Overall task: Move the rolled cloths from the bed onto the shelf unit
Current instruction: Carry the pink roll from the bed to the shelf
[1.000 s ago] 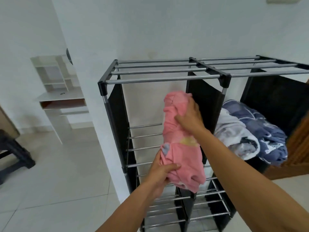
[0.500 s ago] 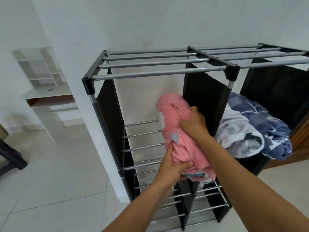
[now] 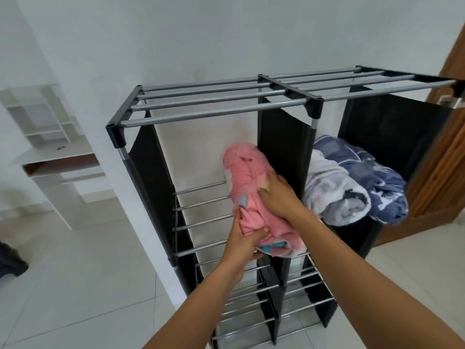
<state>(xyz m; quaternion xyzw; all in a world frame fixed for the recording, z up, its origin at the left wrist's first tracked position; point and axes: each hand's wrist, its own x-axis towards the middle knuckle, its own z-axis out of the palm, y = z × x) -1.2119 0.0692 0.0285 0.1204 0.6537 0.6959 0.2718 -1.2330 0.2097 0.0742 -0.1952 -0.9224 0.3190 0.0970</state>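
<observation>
A pink rolled cloth (image 3: 247, 182) lies lengthwise on the rods of the shelf unit's (image 3: 219, 109) upper left compartment, against the black middle divider. My left hand (image 3: 242, 244) grips its near end from below and the side. My right hand (image 3: 281, 197) rests on top of the roll with fingers curved over it. In the right compartment lie a white-grey rolled cloth (image 3: 334, 195) and a blue patterned rolled cloth (image 3: 372, 177), side by side. The bed is out of view.
The shelf unit stands against a white wall, with bare rod tiers below and on top. A white desk with small shelves (image 3: 50, 152) stands to the left. A wooden door (image 3: 442, 157) is at the right. A dark object (image 3: 10, 260) sits at the left edge on the tiled floor.
Both hands have lowered the pink roll and pushed it further into the left compartment until it rests on the rods. The view moved closer to the shelf unit.
</observation>
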